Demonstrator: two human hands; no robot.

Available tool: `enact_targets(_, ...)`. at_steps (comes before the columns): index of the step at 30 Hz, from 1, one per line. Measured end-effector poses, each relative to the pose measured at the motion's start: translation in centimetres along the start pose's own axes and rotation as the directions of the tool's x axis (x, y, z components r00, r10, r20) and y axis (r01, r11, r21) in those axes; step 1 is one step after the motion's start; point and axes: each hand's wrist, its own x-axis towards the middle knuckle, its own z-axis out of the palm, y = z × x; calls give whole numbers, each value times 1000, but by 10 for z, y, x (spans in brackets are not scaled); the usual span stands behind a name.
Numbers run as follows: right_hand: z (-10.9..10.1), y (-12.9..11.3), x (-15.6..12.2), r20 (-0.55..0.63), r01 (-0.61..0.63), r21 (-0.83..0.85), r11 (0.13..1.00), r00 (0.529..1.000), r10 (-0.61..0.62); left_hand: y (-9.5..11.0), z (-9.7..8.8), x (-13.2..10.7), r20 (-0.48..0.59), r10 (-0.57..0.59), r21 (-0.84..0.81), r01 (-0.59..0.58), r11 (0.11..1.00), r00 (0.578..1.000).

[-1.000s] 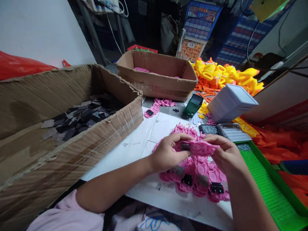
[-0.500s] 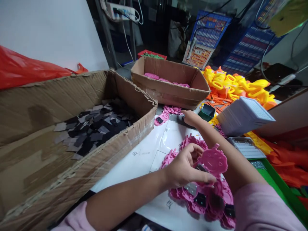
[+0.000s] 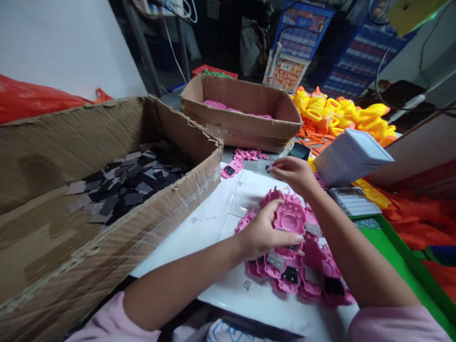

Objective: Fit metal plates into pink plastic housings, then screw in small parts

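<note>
My left hand [image 3: 265, 232] is closed around a pink plastic toy part [image 3: 291, 217], held just above a pile of like pink parts [image 3: 302, 273] on the white sheet [image 3: 213, 213]. Some parts in the pile carry small dark or grey squares. My right hand [image 3: 292, 172] reaches out over the far side of the sheet, fingers pinched on a small dark piece [image 3: 268, 168] next to loose pink parts [image 3: 249, 154]. Whether the pinch holds that piece clear of the table I cannot tell.
A big cardboard box [image 3: 149, 209] of dark and grey squares [image 3: 124, 183] stands at left. A smaller box [image 3: 242, 126] with pink parts sits behind. Yellow and orange parts [image 3: 342, 116], a stack of white trays [image 3: 351, 156], a green tray [image 3: 402, 266] and orange material lie at right.
My right hand let go of the pink part, reached to the far side of the sheet and has drawn slightly back. My left hand kept the part and lowered it toward the pile.
</note>
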Motion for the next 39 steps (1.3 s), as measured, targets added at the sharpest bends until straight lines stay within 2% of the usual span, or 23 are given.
enact_targets(1, -8, -3, -20, -32, 23, 100, 995, 999, -20, -2, 0, 0, 14, 2, 5, -2, 1000, 1000)
enact_targets(3, -22, -7, -62, -137, 118, 456, 882, 989, -62, -6, 1, 0, 39, 3, 19, -4, 1000, 999)
enact_targets(4, -26, -9, -82, -164, 122, 533, 837, 986, -40, -8, 1, 1, 41, -5, 33, 3, 999, 999)
enact_targets(6, -31, -11, -116, -216, 116, 599, 792, 976, 21, -12, 2, 1, 30, -41, 67, 38, 997, 999)
enact_targets(8, -29, -11, -140, -309, 152, 598, 787, 950, 52, -15, 3, 0, 25, -78, 101, 75, 992, 997)
enact_targets(10, -24, -9, -155, -407, 232, 522, 821, 913, 1, -17, 4, -1, 32, -100, 127, 95, 987, 995)
enact_targets(13, -16, -3, -160, -453, 358, 213, 909, 860, -233, -16, 8, -5, 21, -114, 150, 110, 983, 993)
enact_targets(16, -11, 3, -157, -438, 413, -12, 911, 817, -376, -14, 12, -6, -41, -108, 166, 113, 980, 993)
enact_targets(19, -10, 6, -155, -431, 400, -55, 915, 817, -383, -15, 13, -6, -116, -76, 212, 100, 972, 990)
enact_targets(22, -12, 2, -156, -446, 363, -63, 930, 823, -352, -17, 13, -7, -139, -40, 271, 77, 960, 990)
enact_targets(27, -11, -6, -160, -481, 411, -101, 906, 777, -406, -14, 16, -9, -150, -36, 335, 85, 938, 988)
enact_targets(31, -8, -6, -160, -480, 420, -108, 901, 772, -417, -11, 19, -8, -200, -12, 424, 98, 900, 980)
enact_targets(33, -8, -5, -159, -471, 438, -108, 893, 768, -434, -9, 21, -9, -180, -11, 452, 92, 887, 984)
enact_targets(35, -8, -4, -160, -459, 468, -132, 874, 752, -472, -8, 21, -11, -115, 3, 448, 49, 893, 993)
enact_targets(37, -8, -4, -162, -453, 493, -167, 854, 731, -510, -9, 19, -14, -60, 61, 435, -29, 900, 996)
enact_targets(39, -7, -6, -165, -450, 509, -189, 840, 715, -535, -11, 16, -16, -51, 132, 449, -95, 889, 990)
